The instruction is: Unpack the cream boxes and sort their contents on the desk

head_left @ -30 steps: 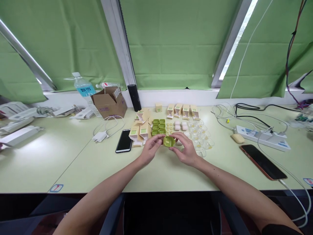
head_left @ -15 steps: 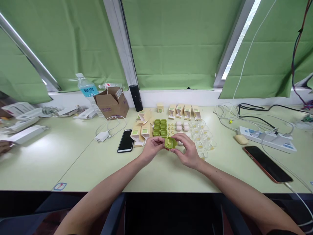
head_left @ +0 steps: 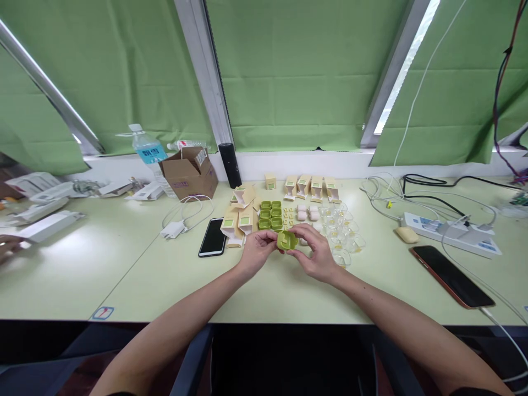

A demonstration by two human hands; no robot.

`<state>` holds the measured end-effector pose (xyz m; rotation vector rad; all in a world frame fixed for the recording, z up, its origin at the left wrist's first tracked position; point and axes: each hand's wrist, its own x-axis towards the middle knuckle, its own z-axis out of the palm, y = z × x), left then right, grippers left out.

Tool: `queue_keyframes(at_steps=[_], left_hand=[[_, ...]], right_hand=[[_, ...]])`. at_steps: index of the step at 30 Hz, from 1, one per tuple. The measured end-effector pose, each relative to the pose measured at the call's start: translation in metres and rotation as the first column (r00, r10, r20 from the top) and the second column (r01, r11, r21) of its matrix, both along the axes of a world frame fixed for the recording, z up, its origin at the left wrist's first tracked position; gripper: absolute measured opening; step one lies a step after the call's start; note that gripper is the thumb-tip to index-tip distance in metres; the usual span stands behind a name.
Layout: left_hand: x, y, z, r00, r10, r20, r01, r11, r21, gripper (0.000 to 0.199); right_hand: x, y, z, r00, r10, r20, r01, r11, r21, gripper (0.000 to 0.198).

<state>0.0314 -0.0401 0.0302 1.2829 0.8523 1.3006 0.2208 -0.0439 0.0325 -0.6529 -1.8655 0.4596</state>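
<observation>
In the head view, a small green case (head_left: 287,240) is held between both hands just above the desk (head_left: 136,275), near the middle of it and in front of the rows of small parts. The left hand (head_left: 256,252) is closed on the left side of the case with thumb and fingertips, and the right hand (head_left: 315,253) is closed on its right side, the thumb below and the fingers curled over the top. The case lies between the two hands, so neither hand is clearly nearer; its longer side seems to run left to right, from one hand to the other, with the open hollow turned up toward the camera. Something paler is seen inside the hollow, but it is too small to be told. Just behind the hands, a block of green cases (head_left: 270,215) is set, with folded cardboard boxes (head_left: 238,219) to its left and clear plastic cups (head_left: 343,231) to its right, toward the back edge. A black phone (head_left: 213,237) lies left of the boxes. The underside of the case and the right fingertips behind it are hidden. At the left edge of the desk, part of another person's hand (head_left: 8,245) is cut off by the frame.
</observation>
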Motion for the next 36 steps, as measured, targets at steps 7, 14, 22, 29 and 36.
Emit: queue_keyframes(at_steps=[7, 14, 22, 29, 36], left_hand=[[0.002, -0.003, 0.001, 1.0, 0.011, 0.0, -0.01, 0.997, 0.073, 0.031], [0.003, -0.004, -0.002, 0.999, 0.031, 0.017, -0.033, 0.994, 0.107, 0.032], [-0.005, 0.005, -0.009, 1.0, 0.026, -0.002, -0.025, 0.994, 0.106, 0.036], [-0.013, 0.008, -0.012, 0.993, -0.119, 0.002, 0.118, 0.981, 0.156, 0.058], [-0.006, -0.001, -0.008, 0.985, -0.066, -0.16, 0.09, 0.986, 0.143, 0.05]], right_hand=[[0.0, 0.0, 0.0, 1.0, -0.014, -0.003, 0.014, 1.0, 0.0, 0.035], [-0.002, 0.001, -0.004, 1.0, 0.015, -0.026, -0.016, 0.999, -0.032, 0.035], [-0.001, 0.002, -0.007, 0.999, -0.053, 0.0, 0.053, 0.998, -0.015, 0.038], [0.0, 0.003, -0.009, 0.992, -0.103, 0.077, 0.101, 0.994, 0.035, 0.041], [0.001, 0.0, -0.008, 0.988, -0.085, 0.129, 0.079, 0.996, 0.051, 0.028]])
